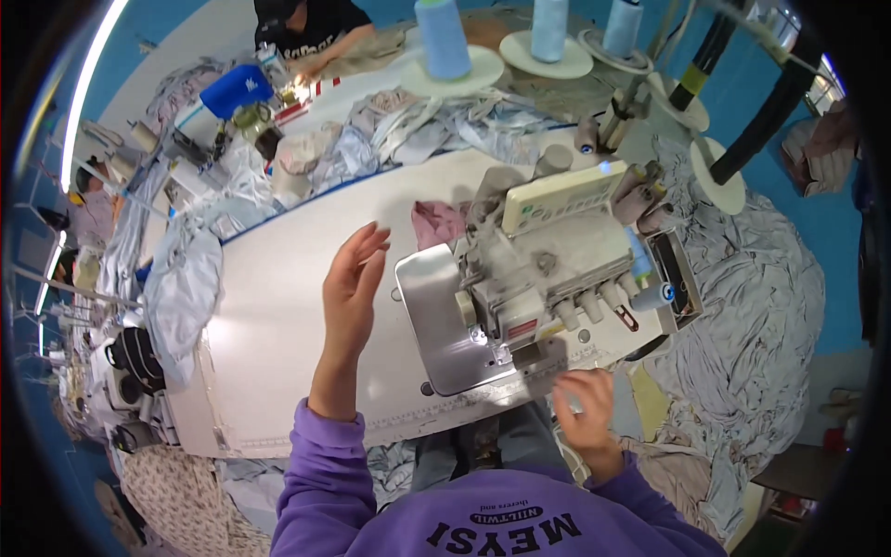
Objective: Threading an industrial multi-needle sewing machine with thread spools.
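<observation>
My left hand [353, 283] is raised over the white table, left of the overlock sewing machine [557, 260]. Its fingers are stretched out and hold nothing. A metal plate [432, 320] at the machine's left side lies just right of that hand. In front of the machine, near the table's front edge, my right hand [587, 408] hangs with loosely bent, parted fingers and nothing visible in them. Behind the plate lies a crumpled pink cloth [436, 223], touched by neither hand. A control panel [566, 197] tops the machine.
Grey fabric [742, 306] is heaped right of the table. More pale garments [408, 130] line its far edge, beside blue thread cones [443, 42]. Another person [311, 32] works across the table. A black round object [139, 360] sits at the left.
</observation>
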`<action>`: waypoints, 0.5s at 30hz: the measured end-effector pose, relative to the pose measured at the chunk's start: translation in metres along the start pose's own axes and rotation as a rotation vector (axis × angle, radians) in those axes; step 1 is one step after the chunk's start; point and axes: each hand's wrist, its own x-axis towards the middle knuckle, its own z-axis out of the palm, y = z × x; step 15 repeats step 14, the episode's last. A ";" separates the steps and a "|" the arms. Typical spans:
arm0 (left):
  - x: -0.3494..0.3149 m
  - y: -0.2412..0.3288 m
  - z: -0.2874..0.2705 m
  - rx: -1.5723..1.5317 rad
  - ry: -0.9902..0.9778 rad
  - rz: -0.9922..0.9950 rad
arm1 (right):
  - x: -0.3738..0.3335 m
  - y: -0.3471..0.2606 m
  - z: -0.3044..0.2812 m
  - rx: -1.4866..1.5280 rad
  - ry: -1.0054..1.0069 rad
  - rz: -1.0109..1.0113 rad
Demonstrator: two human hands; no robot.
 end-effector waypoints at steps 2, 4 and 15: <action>0.000 -0.026 0.012 0.000 -0.050 0.033 | 0.004 0.013 0.021 0.070 -0.096 -0.298; 0.000 -0.053 0.017 -0.042 -0.065 0.027 | 0.001 0.027 0.039 0.053 -0.132 -0.401; -0.016 -0.096 0.034 0.305 -0.101 0.306 | -0.028 0.092 0.092 0.065 -0.308 -0.485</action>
